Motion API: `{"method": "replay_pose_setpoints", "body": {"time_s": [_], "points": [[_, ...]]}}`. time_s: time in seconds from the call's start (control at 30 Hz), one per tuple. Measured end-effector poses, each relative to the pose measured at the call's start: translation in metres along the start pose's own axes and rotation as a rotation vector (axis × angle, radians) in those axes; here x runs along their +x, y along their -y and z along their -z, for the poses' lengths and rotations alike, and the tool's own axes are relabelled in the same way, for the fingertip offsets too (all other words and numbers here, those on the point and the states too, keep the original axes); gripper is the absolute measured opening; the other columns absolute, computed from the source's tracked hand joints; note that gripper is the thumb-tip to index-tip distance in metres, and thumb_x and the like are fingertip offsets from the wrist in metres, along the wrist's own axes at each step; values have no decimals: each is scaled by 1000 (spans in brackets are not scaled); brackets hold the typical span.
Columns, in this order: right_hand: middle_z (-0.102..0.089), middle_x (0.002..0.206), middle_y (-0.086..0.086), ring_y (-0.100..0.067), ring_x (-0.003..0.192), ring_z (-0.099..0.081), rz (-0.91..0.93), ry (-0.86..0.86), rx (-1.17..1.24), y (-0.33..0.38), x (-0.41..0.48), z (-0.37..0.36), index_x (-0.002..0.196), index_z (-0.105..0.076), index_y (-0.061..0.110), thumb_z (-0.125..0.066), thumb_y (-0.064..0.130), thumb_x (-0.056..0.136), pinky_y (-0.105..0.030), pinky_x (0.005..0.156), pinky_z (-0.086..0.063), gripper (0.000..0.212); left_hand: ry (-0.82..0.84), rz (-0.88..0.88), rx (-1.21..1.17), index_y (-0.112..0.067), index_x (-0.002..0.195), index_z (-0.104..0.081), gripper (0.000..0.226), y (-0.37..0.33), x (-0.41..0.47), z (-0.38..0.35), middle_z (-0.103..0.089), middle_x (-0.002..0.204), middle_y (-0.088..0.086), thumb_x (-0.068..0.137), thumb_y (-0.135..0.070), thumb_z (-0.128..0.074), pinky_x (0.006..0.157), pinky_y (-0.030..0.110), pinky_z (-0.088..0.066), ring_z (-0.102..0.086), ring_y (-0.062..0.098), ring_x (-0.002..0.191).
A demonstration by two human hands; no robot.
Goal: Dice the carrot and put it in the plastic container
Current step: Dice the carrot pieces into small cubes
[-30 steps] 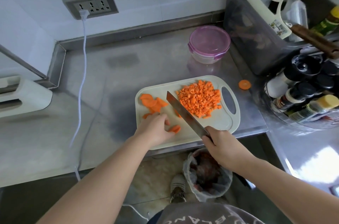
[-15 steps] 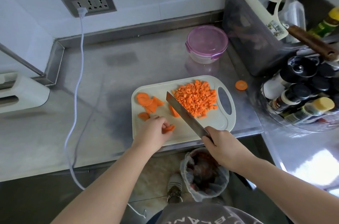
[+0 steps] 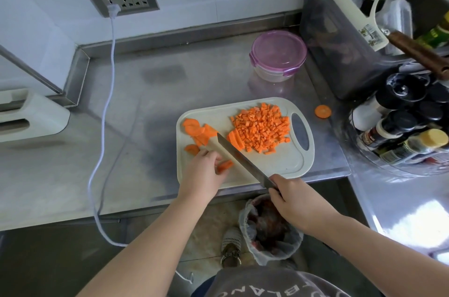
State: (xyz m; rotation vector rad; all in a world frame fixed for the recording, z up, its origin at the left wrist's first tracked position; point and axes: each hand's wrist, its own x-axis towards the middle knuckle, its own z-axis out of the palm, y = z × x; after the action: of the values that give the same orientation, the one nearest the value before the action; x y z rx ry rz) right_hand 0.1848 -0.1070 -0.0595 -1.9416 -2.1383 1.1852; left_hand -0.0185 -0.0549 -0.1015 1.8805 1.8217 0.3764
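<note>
A white cutting board [image 3: 281, 165] lies on the steel counter. A heap of diced carrot [image 3: 263, 129] fills its right half, and several carrot slices [image 3: 195, 130] lie at its left. My left hand [image 3: 204, 174] pinches a few slices [image 3: 224, 165] at the board's near edge. My right hand [image 3: 295, 200] grips the handle of a knife [image 3: 239, 159], whose blade slants across the board between the slices and the dice. The plastic container [image 3: 278, 55], round with a purple lid clipped on, stands behind the board.
One carrot round [image 3: 323, 111] lies on the counter right of the board. A grey bin [image 3: 345, 53] and a rack of seasoning bottles [image 3: 403, 126] crowd the right side. A white cord [image 3: 107, 107] hangs from the wall socket. A lined waste bin [image 3: 269, 228] sits below the counter edge.
My left hand gathered the slices near the board's front edge and now pinches them. The knife stayed slanted across the board. The camera view shifted slightly.
</note>
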Motion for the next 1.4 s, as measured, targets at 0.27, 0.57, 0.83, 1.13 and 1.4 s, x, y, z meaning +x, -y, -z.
{"method": "replay_pose_setpoints", "body": {"time_s": [0.27,0.57,0.83,1.13,1.4], "points": [[-61,79,0,-19,68,-59,-17,1,-70,-2,-1,-13,101,-48,21,-37,28,101,-40,65,-53,14,-12,80,-4,-10,96,-69,16,-12,-3,-5,-68,98,1,86,-23,-68,73,24,-47,-63,17,87],[-56,78,2,-18,69,-57,-19,-3,-109,0,3,-11,96,-44,24,-36,28,101,-34,62,-50,10,-4,182,-140,-11,96,-70,16,-9,-4,-7,-71,93,0,83,-21,-72,68,18,-42,-57,8,75],[-61,79,0,-18,65,-60,-28,-12,-142,2,0,-17,108,-48,20,-34,28,102,-37,62,-54,17,33,218,-152,-14,97,-67,15,-8,-6,-4,-66,86,-5,84,-21,-71,63,21,-47,-61,11,67],[-63,86,-2,-21,72,-61,-24,-51,-111,5,3,-13,111,-50,20,-34,29,102,-43,69,-55,21,-37,196,-153,-13,94,-71,14,-15,-4,-3,-72,90,-2,86,-25,-69,67,18,-43,-63,12,79],[-62,79,0,-21,67,-61,-30,-28,-238,6,-6,-15,116,-46,21,-31,28,102,-40,64,-55,22,-59,213,-185,-13,90,-72,13,-16,-5,-4,-72,87,-2,87,-25,-68,66,20,-42,-65,14,80]]}}
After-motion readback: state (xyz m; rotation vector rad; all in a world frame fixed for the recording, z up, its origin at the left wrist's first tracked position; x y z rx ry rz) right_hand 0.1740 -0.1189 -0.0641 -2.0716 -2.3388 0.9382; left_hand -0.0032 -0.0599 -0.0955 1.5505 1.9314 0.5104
